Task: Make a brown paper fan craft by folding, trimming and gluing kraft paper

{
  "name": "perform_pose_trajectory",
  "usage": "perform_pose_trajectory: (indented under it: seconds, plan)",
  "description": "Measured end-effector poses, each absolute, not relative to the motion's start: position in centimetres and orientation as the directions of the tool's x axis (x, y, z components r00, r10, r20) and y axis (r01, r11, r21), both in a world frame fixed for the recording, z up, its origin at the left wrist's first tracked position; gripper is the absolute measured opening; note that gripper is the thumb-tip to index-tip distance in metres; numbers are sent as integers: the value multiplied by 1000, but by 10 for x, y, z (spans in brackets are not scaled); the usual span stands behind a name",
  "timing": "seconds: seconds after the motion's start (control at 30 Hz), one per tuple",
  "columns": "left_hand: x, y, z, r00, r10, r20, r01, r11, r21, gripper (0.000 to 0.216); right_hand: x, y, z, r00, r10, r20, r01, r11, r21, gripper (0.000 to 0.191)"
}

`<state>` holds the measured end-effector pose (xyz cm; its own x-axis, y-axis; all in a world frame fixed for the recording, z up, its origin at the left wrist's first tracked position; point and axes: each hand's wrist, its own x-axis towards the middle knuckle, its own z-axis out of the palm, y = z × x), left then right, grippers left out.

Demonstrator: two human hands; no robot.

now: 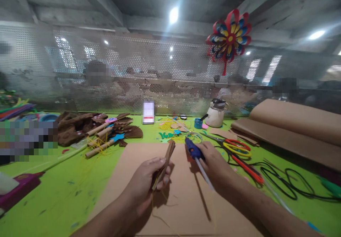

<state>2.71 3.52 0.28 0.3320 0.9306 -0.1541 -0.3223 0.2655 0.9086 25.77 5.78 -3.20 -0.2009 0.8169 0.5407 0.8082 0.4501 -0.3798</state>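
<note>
My left hand [149, 180] is closed around a narrow bundle of folded brown paper [168, 155], held upright and tilted to the right. Thin yellow strands [157, 214] hang from its lower end. In my right hand [213, 162] is a blue glue gun [191, 148], with a long translucent glue stick [204, 174] coming out of its back toward me. The gun's tip points away and stays apart from the folded paper. Both hands are above a sheet of brown paper [128, 201] on the green table [53, 194].
Scissors [237, 147], a red-handled tool [247, 169] and a black cord [279, 180] lie right. Brown paper rolls [290, 130] are behind them. Paper tubes with fans [101, 146] lie left, near a purple tool [23, 187]. A phone [148, 112], blue jar [198, 123] and white jug [214, 114] stand behind.
</note>
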Motion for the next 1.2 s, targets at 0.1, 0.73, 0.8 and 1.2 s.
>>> perform_pose_trajectory:
  seconds: [0.1, 0.73, 0.8, 1.2]
  plan:
    - [27, 36, 2, 321, 934, -158, -320, 264, 910, 17, 259, 72, -38, -261, 848, 462, 820, 447, -357, 44]
    - [45, 14, -3, 390, 919, -51, -118, 105, 987, 27, 212, 21, 14, -110, 949, 297, 140, 311, -940, 49]
    - [43, 16, -7, 405, 914, -26, -47, 49, 998, 26, 211, 19, 15, -94, 956, 278, 97, 287, -953, 50]
    - [44, 17, -14, 407, 913, -27, 29, 17, 999, 28, 210, 13, 14, -51, 968, 247, 33, 248, -968, 44]
